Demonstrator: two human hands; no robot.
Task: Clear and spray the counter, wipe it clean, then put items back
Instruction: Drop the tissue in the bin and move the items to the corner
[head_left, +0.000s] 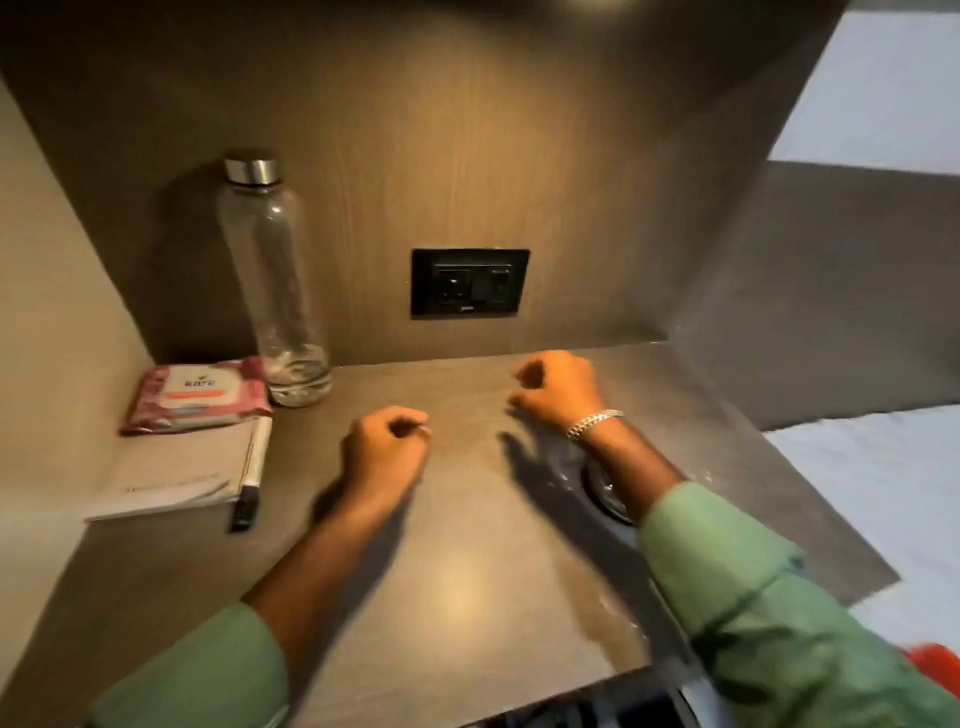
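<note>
Counter in a wood-lined alcove, two empty hands held above it.

Counter: bare across the middle, items kept at the left rear corner, well apart from both hands. Bottle: clear, metal-capped, stood upright against the back wall. Notebook: laid flat, pen along its right edge. Wipes pack: rested on the notebook's far end, just beside the bottle. Left hand: fingers curled together, nothing gripped. Right hand: bracelet at wrist, fingers loosely curled, nothing held.
</note>
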